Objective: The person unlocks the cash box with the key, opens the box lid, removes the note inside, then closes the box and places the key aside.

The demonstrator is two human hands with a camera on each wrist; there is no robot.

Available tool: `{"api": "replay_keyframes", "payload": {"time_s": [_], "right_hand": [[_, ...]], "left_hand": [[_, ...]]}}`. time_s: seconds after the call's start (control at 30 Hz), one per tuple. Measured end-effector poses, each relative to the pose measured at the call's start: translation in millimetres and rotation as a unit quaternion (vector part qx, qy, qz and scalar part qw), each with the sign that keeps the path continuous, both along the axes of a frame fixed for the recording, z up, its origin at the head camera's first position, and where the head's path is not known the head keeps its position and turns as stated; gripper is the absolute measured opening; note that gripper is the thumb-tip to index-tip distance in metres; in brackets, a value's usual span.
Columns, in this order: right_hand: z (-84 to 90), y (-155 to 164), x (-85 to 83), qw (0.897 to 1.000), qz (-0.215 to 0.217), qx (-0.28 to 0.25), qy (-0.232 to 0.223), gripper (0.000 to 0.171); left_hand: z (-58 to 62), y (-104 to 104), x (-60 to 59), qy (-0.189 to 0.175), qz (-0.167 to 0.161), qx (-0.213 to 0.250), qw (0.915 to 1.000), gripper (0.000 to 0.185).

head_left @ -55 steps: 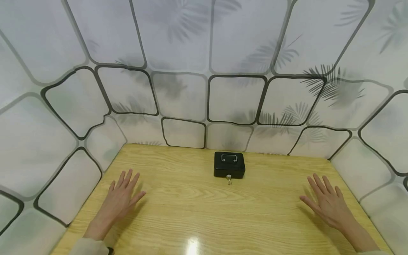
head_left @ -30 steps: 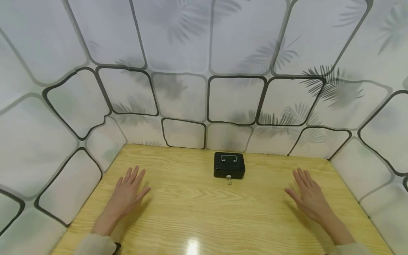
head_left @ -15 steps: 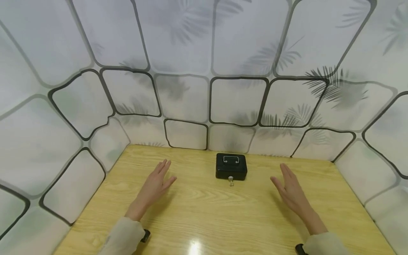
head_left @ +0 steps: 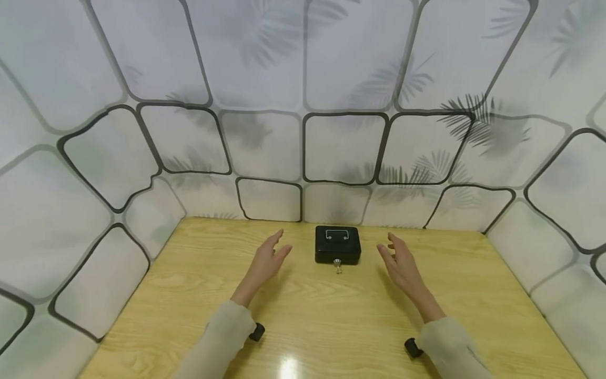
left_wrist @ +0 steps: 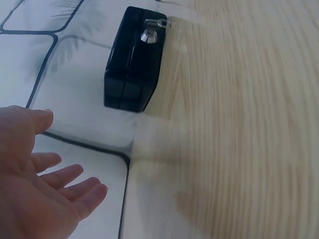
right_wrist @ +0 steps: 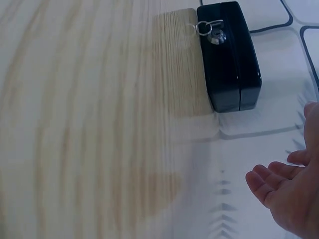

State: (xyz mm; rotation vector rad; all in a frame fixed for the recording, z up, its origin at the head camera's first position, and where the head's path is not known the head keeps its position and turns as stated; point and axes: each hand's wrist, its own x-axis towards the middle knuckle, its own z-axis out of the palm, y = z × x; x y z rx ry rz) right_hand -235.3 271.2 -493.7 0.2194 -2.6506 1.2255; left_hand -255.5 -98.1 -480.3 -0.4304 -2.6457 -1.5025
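A small black cash box point(head_left: 337, 247) with a silver carry handle on its lid stands closed toward the back of the wooden table. A key point(head_left: 338, 267) with a ring sits in the lock on its front face; both wrist views show the key point(left_wrist: 149, 35) too. To the box's left is my left hand point(head_left: 265, 261), fingers loosely extended, thumb apart, touching nothing. On the other side my right hand point(head_left: 401, 266) faces it, relaxed and likewise apart from the box. In the right wrist view the fingers of the right hand point(right_wrist: 291, 186) are slightly bent and hold nothing.
The light wood table point(head_left: 303, 316) runs back to a wall covering point(head_left: 270, 147) with dark outlined panels and leaf prints. This covering also rises along the left and right sides. Black bands point(head_left: 257, 332) are on both wrists, and a light reflection lies near the front.
Both hands have moved inward from the table's sides and slightly forward, now flanking the cash box. Their spread fingers have drawn together. The box has stayed in place.
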Motion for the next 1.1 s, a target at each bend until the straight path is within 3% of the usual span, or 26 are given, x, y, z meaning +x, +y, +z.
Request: {"api": "replay_keyframes", "payload": {"time_s": [0.4,0.8,1.1], "right_hand": [[-2.8,-27,-18.7,0.999,-0.011,-0.037,-0.037,0.068],[-4.4,-50,-26.3,0.995,-0.010,-0.066,-0.075,0.061],[-11.9,-56,-31.3,0.996,-0.026,-0.053,-0.073,0.052]], "left_hand": [[-10.4,43,-21.5,-0.055,0.039,0.067,0.9954,0.056],[-20.9,76,-26.4,-0.070,0.037,0.087,0.9930,0.053],[-23.2,83,-27.6,-0.073,0.041,0.083,0.9930,0.052]]}}
